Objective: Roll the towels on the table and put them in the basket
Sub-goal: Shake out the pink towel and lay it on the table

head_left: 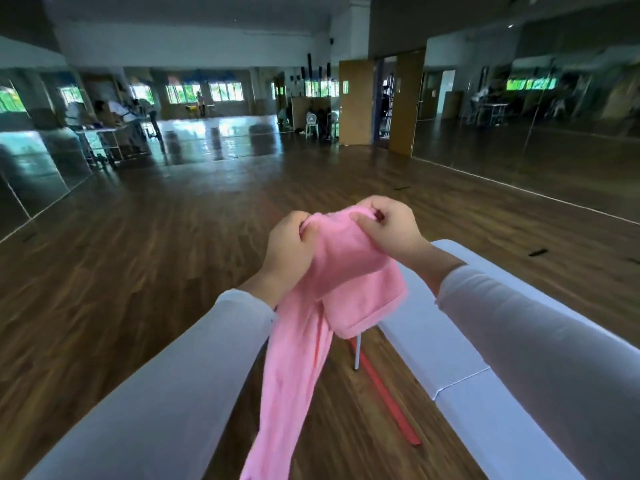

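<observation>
Long axis of pink towel (301,375) vertical

Dark wood floor (173,237), mirrored walls (519,133), bright far windows (225,91), wooden doors (356,102), white chair (311,121)

Soft, matt pink terry-cloth towel (332,292); glossy wood-plank floor (138,265); smooth white table (460,368).

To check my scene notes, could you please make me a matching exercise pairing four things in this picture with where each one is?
Things:
1 pink towel
2 white table
3 red strip
4 left hand

Places:
A lying on the wooden floor
B below the right sleeve
C hanging in the air
D gripping the towel's top edge

Pairs: 1-C; 2-B; 3-A; 4-D
</observation>
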